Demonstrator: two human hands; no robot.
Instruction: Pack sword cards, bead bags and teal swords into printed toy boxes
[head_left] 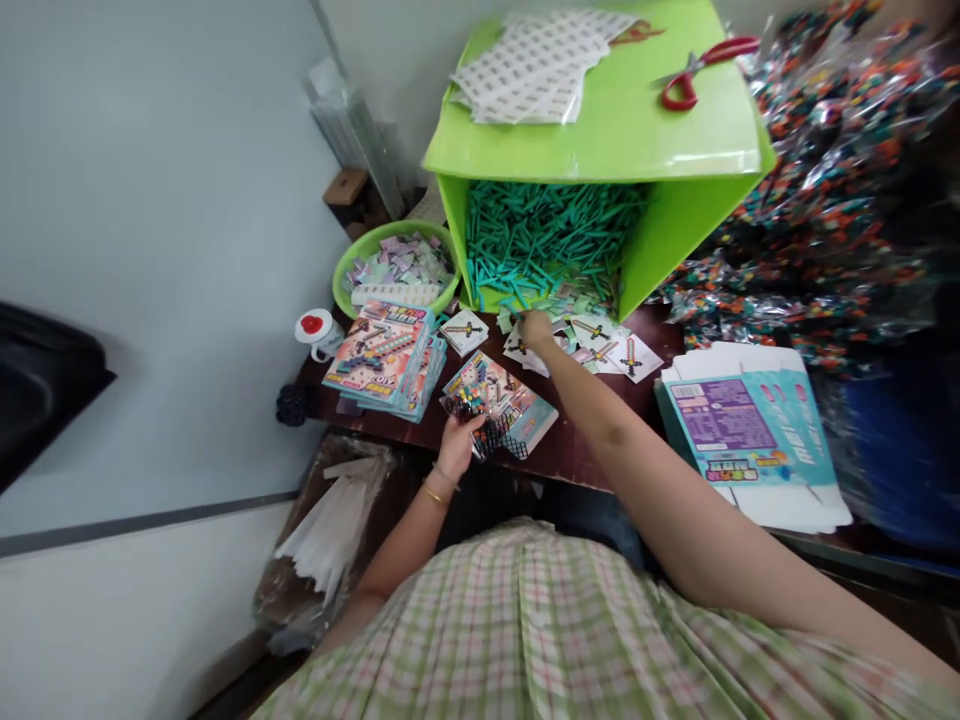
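Note:
My left hand [456, 447] is closed on a clear bag of coloured beads [466, 402] near the table's front edge. A black grid piece [501, 438] shows beside the bag, over a printed box [529, 410] with a picture on its front. My right hand [534, 328] reaches to the mouth of the green bin, above the scattered sword cards [592, 330]. Its fingers are bent together, and what they hold, if anything, is hidden. Several teal sticks [555, 235] fill the bin just beyond that hand.
The green bin [600, 150] carries white sheets [544, 70] and red-handled scissors [686, 85] on top. To the left are a green basket [341, 285] of small packets, stacked boxes [382, 350] and a lidded mug [319, 335]. Flattened cartons [750, 430] and bagged beads [810, 200] lie right.

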